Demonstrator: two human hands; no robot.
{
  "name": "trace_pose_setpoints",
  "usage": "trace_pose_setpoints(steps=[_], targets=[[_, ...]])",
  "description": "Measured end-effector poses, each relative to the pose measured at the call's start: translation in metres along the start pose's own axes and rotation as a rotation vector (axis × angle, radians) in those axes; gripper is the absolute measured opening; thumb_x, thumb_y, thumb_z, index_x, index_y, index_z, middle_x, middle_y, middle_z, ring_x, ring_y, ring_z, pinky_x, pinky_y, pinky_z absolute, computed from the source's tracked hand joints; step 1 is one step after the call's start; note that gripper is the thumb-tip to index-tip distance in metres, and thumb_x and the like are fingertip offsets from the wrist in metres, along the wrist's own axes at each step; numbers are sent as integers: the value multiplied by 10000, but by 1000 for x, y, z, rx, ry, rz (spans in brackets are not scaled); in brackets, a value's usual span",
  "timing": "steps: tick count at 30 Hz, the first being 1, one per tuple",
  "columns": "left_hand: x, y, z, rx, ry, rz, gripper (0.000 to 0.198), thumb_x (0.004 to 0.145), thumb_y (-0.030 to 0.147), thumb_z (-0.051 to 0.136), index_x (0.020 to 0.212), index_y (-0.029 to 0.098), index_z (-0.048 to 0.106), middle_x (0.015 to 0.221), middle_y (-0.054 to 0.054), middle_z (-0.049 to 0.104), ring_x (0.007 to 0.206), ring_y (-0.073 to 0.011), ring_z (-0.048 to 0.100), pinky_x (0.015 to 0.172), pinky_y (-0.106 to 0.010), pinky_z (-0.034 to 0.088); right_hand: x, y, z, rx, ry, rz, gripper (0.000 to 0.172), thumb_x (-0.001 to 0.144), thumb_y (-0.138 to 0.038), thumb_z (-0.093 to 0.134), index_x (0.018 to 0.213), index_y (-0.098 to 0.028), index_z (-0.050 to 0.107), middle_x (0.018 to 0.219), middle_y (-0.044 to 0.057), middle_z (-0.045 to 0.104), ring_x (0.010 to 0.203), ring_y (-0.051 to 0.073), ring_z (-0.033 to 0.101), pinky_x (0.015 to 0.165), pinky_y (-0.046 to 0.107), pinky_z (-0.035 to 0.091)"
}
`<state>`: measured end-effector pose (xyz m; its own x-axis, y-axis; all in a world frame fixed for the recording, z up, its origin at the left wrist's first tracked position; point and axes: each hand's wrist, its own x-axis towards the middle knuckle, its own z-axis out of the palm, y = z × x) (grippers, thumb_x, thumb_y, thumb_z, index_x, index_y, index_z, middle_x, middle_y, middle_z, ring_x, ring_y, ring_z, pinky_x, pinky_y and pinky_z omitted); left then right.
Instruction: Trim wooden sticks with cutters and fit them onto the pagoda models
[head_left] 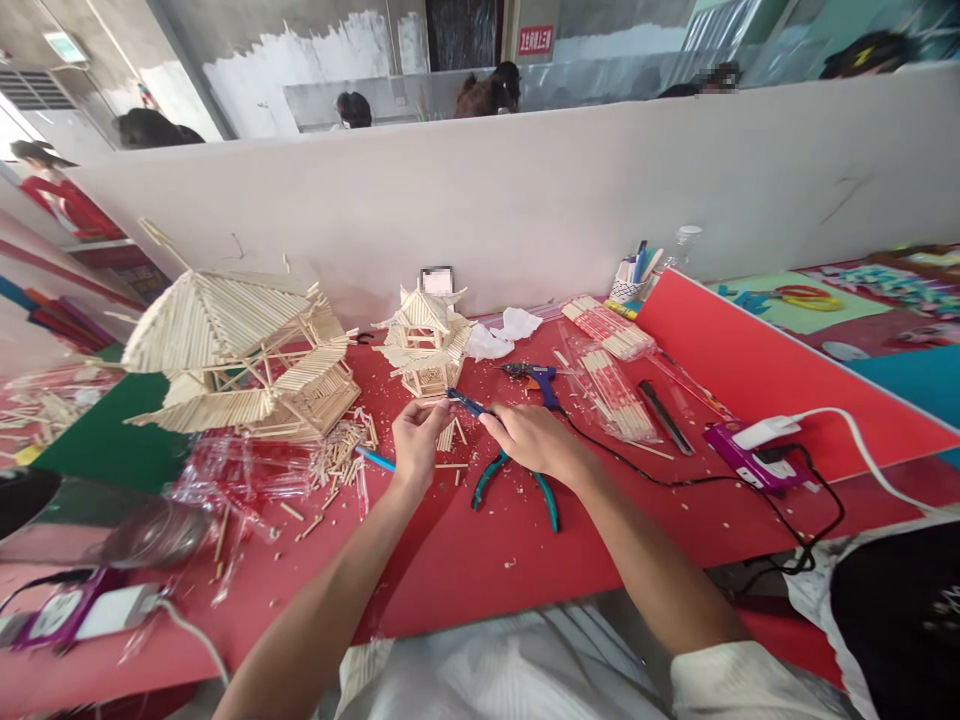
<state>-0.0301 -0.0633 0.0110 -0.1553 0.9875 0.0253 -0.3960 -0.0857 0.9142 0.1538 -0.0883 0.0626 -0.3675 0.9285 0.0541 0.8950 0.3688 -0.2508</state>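
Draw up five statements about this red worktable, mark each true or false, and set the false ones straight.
1. The right hand holds a dark blue tool. True.
2. Only one stick pavilion stands on the table. False: there are two, a large pavilion and a small pavilion.
3. A green-handled tool lies on the table. True.
4. The glue gun lies left of the large pavilion. False: the glue gun lies right of both pavilions.
5. Wrapped bundles of sticks lie right of the glue gun. True.

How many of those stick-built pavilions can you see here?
2: a larger pavilion on the left, and a smaller pavilion in the middle, just beyond the left hand.
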Motion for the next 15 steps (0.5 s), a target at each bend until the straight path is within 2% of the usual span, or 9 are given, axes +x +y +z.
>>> trace_pose_setpoints(steps=[7,15], targets=[[0,-3,0,20,20,-1,346,637,401,882,792,155,695,815,-47,749,810,-183,712,883,-356,554,3,-1,4,-43,-49,20,489,1080,-433,194,1041,-199,622,910,93,752,836,246,708,687,300,372],[1,-12,-2,6,43,-40,360,612,411,887,777,158,691,792,-47,741,770,-177,707,847,-351,564,3,1,12,-54,-52,21,540,1078,-455,159,1001,-205,632,878,89,753,829,246,715,675,303,379]])
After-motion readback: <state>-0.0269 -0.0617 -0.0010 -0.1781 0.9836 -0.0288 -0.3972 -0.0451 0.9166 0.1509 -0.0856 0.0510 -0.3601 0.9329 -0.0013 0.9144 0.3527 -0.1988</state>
